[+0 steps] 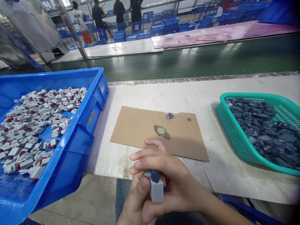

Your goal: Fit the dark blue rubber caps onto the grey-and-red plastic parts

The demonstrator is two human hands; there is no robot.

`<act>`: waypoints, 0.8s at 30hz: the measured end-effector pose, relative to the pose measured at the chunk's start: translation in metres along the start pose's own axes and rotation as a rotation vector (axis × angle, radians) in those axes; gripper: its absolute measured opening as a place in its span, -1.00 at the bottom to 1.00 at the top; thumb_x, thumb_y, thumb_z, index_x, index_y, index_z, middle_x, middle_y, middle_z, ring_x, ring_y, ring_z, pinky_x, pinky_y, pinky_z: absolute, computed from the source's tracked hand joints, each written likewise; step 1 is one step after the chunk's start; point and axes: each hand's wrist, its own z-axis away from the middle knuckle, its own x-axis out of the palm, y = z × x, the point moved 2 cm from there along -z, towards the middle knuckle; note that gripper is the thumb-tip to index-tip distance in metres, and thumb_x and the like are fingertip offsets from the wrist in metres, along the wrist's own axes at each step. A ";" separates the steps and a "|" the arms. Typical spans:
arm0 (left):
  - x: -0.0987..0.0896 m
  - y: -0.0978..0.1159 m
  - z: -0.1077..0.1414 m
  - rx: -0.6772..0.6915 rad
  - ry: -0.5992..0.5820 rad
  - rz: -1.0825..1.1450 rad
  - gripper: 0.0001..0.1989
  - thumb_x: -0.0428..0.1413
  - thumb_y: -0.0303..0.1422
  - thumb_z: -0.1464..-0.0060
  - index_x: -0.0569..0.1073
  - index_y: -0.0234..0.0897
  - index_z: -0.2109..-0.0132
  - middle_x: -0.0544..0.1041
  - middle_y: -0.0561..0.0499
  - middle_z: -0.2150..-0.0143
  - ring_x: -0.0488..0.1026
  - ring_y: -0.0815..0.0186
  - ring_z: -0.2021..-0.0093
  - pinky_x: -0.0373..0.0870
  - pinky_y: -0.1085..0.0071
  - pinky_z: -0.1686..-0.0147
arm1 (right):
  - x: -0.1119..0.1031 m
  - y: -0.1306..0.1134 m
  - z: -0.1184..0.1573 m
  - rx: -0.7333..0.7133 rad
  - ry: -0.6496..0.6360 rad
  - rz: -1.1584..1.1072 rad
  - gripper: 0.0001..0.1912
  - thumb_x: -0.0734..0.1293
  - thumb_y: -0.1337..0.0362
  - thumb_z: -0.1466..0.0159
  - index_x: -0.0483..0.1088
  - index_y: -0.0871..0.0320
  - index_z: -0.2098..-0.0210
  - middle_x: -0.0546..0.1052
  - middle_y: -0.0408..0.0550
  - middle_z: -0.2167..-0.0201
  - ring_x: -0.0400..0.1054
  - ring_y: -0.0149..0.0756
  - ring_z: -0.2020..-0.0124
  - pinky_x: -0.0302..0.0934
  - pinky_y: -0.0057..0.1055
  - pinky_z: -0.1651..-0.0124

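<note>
Both hands meet at the table's front edge, low in the middle of the head view. My left hand [137, 198] grips a grey block [157, 190] from the left, its thumb on the block's side. Wrapped round the block's other side is my right hand [172, 179], with its upper fingers reaching over to the left. A dark blue piece [154, 175] sits at the top of the block, between the hands. Beyond them, a round metal-rimmed disc [161, 131] and a small dark blue piece [170, 116] lie on a cardboard sheet [136, 125].
At the left stands a blue crate [87, 125] of grey and dark red pieces. A green basket [236, 140] holding dark blue pieces is at the right. Behind the table runs a green conveyor belt [187, 65]. Several people [98, 15] are in the background.
</note>
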 end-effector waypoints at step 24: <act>-0.035 0.050 -0.034 0.543 -0.079 -1.321 -0.69 -0.19 -0.29 -0.19 0.31 -0.24 0.45 0.33 0.09 0.53 0.24 0.36 0.50 0.12 0.44 0.49 | 0.010 0.033 -0.009 0.664 0.381 -0.630 -0.58 0.06 -0.03 -0.31 0.36 0.13 0.22 0.44 -0.08 0.34 0.34 -0.34 0.29 0.22 -0.41 0.22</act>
